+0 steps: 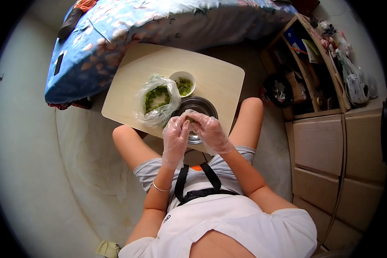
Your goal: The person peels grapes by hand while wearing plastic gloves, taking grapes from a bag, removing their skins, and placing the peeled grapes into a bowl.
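Both left hand (176, 134) and right hand (208, 128), gloved, pinch green food (190, 120) (mostly hidden) above the metal bowl (203, 104).

Blue floral cloth (116, 43) hangs near wooden shelves (318, 114).

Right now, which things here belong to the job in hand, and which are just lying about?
Seemingly in the job:
left hand and right hand, plastic-gloved
metal bowl beneath them
open plastic bag of greens
white bowl of greens
low table

Apparently just lying about:
orange cloth and flat black object on the bed
blue binder, shelved
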`<state>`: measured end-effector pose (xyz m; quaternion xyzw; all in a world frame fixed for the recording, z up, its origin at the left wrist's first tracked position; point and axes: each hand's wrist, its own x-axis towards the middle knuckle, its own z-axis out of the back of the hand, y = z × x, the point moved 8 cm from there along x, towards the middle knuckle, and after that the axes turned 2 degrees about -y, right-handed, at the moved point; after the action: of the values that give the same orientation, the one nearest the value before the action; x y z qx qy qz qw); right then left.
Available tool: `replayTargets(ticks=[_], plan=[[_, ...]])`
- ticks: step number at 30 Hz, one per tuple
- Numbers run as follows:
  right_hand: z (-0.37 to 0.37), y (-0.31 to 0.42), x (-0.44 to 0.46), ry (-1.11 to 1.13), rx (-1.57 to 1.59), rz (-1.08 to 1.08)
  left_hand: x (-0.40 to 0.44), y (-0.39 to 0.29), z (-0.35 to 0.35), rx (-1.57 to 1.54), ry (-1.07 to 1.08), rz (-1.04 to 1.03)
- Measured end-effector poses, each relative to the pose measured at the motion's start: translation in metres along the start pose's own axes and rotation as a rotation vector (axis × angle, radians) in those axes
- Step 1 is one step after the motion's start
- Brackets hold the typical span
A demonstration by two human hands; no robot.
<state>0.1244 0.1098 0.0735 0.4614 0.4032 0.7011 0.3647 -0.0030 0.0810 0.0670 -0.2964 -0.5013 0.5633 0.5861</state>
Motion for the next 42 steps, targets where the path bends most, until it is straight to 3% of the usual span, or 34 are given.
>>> replayTargets(ticks=[6, 12, 18, 42], plan=[[-0.004, 0.024, 0.001, -0.004, -0.327, 0.157, 0.001, -0.019, 0.003, -0.003, 0.022, 0.061], [-0.007, 0.021, -0.003, 0.071, -0.402, 0.081, 0.002, -0.017, -0.002, 0.22, 0.107, -0.044], [-0.008, 0.012, -0.005, -0.016, -0.385, 0.238, -0.002, -0.015, -0.004, 0.271, 0.125, -0.117], [-0.011, 0.002, -0.011, -0.001, -0.395, 0.224, -0.005, 0.011, -0.009, 0.345, 0.18, -0.014]])
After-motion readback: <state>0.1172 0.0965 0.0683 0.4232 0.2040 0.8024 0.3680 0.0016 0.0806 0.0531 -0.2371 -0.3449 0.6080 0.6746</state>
